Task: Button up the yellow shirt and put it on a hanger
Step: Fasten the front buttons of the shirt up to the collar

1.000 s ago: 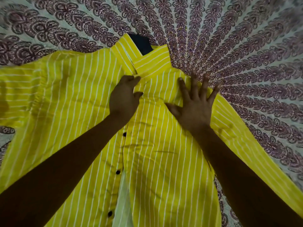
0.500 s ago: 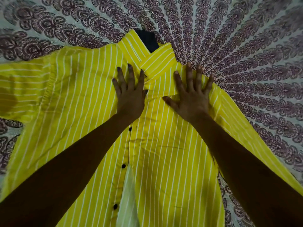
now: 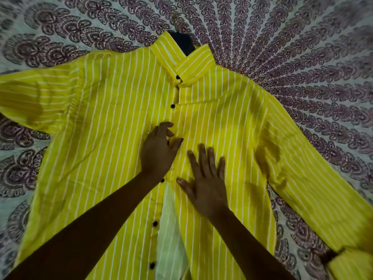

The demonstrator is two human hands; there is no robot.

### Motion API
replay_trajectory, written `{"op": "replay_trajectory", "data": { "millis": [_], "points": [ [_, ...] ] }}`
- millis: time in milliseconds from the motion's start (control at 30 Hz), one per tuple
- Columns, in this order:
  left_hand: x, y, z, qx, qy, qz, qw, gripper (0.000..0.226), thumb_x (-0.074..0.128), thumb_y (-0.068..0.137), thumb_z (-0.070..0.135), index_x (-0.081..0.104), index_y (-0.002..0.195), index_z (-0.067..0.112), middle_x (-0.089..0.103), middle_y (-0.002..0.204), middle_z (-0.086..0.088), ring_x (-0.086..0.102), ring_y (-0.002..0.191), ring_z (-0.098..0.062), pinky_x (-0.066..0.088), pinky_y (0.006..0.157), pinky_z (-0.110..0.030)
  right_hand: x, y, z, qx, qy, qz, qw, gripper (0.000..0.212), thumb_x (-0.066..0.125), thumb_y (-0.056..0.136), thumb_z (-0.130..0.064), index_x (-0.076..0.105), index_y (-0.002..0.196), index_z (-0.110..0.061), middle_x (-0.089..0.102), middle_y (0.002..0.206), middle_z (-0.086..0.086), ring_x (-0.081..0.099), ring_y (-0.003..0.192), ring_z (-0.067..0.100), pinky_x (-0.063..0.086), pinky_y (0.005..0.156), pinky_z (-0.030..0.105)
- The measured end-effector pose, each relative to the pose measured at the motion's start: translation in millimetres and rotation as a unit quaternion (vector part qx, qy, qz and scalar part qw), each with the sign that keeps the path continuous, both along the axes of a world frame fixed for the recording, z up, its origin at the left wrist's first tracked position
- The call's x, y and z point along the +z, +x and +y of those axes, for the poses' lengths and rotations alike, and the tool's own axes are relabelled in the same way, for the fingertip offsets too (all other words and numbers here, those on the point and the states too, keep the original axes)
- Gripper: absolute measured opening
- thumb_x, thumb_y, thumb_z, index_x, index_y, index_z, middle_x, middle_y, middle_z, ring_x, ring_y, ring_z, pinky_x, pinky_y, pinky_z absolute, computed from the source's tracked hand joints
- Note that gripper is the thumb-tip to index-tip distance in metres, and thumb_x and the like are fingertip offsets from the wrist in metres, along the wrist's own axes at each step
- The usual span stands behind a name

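Surface: patterned bedspread (image 3: 282, 47), pale with dark purple peacock-feather rings, lies under everything and fills the view beyond both hands.
Yellow shirt (image 3: 113, 122): white-striped, laid front-up and flat on the bedspread, collar away from the person, hem toward them; both hands rest on its chest.
Collar (image 3: 189, 59): beyond the fingertips of both hands, its two ends crossing at the throat; something dark shows inside the neck opening, too dim to identify.
Hanger hook (image 3: 182, 16): a thin metal loop lies on the bedspread past the collar, far from both hands; the rest of the hanger is not visible.
Buttons (image 3: 172, 106): dark, in a row down the edge of the front panel under the left hand; two sit beyond that hand, three more run back alongside its wrist and forearm.
Placket: the two front edges meet above the hands; below the wrists they part and the paler inner side of the cloth shows between the forearms.
Left hand (image 3: 156, 153): on the placket, fingers curled, thumb and fingertips close together at the fabric edge; whether they pinch cloth or a button cannot be told.
Right hand (image 3: 204, 183): palm down, fingers spread, pressed flat on the other front panel just beside the left hand.
Sleeves: one stretches outward from each hand across the bedspread.
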State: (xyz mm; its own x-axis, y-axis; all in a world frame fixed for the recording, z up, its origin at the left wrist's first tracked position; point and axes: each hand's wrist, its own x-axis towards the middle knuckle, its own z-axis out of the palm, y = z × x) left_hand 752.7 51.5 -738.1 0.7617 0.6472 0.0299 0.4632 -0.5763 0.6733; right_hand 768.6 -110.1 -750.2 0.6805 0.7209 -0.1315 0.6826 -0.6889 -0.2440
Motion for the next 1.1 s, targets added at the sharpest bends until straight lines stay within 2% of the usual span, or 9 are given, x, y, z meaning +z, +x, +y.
{"op": "replay_trajectory", "data": {
  "millis": [200, 367, 533, 567, 667, 767, 933, 1000, 1100],
  "points": [
    [13.6, -30.0, -24.3, 0.026, -0.064, -0.015, 0.997, 0.039, 0.074, 0.075, 0.022, 0.055, 0.108, 0.014, 0.060, 0.101, -0.006, 0.063, 0.078, -0.029, 0.051, 0.068, -0.042, 8.1, -54.5, -24.3, -0.038, -0.001, 0.033, 0.999, 0.067, 0.019, 0.094, -0.061, 0.024, 0.147, -0.021, 0.009, 0.157, 0.011, -0.001, 0.145, 0.028, 0.004, 0.112, 0.055],
    [11.4, -90.9, -61.1, 0.040, -0.137, -0.028, 0.989, 0.028, 0.068, 0.081, 0.022, 0.055, 0.105, 0.015, 0.064, 0.096, -0.001, 0.064, 0.069, -0.018, 0.053, 0.066, -0.040, 11.1, -105.0, -50.4, -0.030, -0.001, 0.045, 0.999, 0.067, 0.016, 0.094, -0.062, 0.022, 0.147, -0.021, 0.009, 0.157, 0.011, 0.001, 0.145, 0.029, 0.006, 0.111, 0.055],
    [11.8, -137.9, -89.3, 0.049, -0.205, -0.040, 0.977, 0.030, 0.063, 0.085, 0.011, 0.053, 0.114, 0.011, 0.063, 0.106, -0.003, 0.063, 0.088, -0.020, 0.046, 0.069, -0.012, 10.5, -146.0, -76.9, -0.039, 0.008, 0.014, 0.999, 0.063, 0.029, 0.094, -0.057, 0.036, 0.142, -0.018, 0.028, 0.152, 0.015, 0.018, 0.142, 0.030, 0.018, 0.109, 0.050],
    [14.0, -146.5, -95.8, 0.061, -0.220, -0.046, 0.972, 0.028, 0.061, 0.085, 0.009, 0.053, 0.112, 0.012, 0.064, 0.104, -0.004, 0.064, 0.090, -0.020, 0.047, 0.071, -0.013, 12.1, -153.4, -81.9, -0.057, 0.015, 0.000, 0.998, 0.060, 0.035, 0.092, -0.055, 0.041, 0.138, -0.019, 0.037, 0.147, 0.015, 0.028, 0.137, 0.030, 0.025, 0.106, 0.046],
    [19.2, -170.6, -114.7, 0.084, -0.263, -0.080, 0.958, 0.021, 0.057, 0.088, 0.007, 0.053, 0.104, 0.019, 0.064, 0.098, -0.003, 0.067, 0.088, -0.023, 0.054, 0.076, -0.035, 19.2, -171.3, -94.9, -0.149, 0.035, -0.045, 0.987, 0.052, 0.045, 0.084, -0.052, 0.054, 0.125, -0.021, 0.056, 0.117, 0.012, 0.046, 0.108, 0.026, 0.038, 0.086, 0.038],
    [18.4, -203.9, -138.0, 0.082, -0.254, -0.058, 0.962, 0.017, 0.056, 0.089, 0.009, 0.056, 0.103, 0.018, 0.066, 0.097, -0.003, 0.067, 0.087, -0.022, 0.055, 0.073, -0.037, 27.8, -191.3, -108.8, -0.194, 0.077, -0.059, 0.976, 0.048, 0.050, 0.079, -0.052, 0.058, 0.115, -0.021, 0.054, 0.101, 0.006, 0.048, 0.092, 0.024, 0.040, 0.078, 0.035],
    [12.9, -276.2, -180.5, 0.037, -0.233, 0.036, 0.971, 0.015, 0.058, 0.088, 0.016, 0.064, 0.102, 0.013, 0.071, 0.092, -0.008, 0.068, 0.083, -0.022, 0.052, 0.075, -0.033, 33.2, -258.3, -143.4, -0.136, 0.117, -0.021, 0.983, 0.031, 0.053, 0.078, -0.048, 0.061, 0.088, -0.019, 0.061, 0.082, 0.002, 0.060, 0.074, 0.024, 0.051, 0.055, 0.032],
    [18.2, -293.8, -192.1, 0.011, -0.210, 0.058, 0.976, 0.013, 0.058, 0.088, 0.016, 0.066, 0.097, 0.013, 0.072, 0.090, -0.007, 0.066, 0.083, -0.021, 0.043, 0.068, -0.021, 27.8, -285.7, -158.4, -0.102, 0.072, 0.001, 0.992, 0.038, 0.052, 0.074, -0.054, 0.063, 0.088, -0.020, 0.062, 0.085, 0.001, 0.059, 0.075, 0.024, 0.052, 0.058, 0.033],
    [23.7, -301.3, -198.3, -0.003, -0.187, 0.076, 0.979, 0.016, 0.060, 0.088, 0.023, 0.065, 0.099, 0.012, 0.071, 0.093, -0.007, 0.065, 0.087, -0.021, 0.042, 0.068, -0.024, 24.5, -305.5, -166.1, -0.086, 0.022, 0.003, 0.996, 0.041, 0.050, 0.076, -0.052, 0.065, 0.094, -0.019, 0.063, 0.089, 0.003, 0.058, 0.076, 0.026, 0.051, 0.063, 0.033]
  ]
}}
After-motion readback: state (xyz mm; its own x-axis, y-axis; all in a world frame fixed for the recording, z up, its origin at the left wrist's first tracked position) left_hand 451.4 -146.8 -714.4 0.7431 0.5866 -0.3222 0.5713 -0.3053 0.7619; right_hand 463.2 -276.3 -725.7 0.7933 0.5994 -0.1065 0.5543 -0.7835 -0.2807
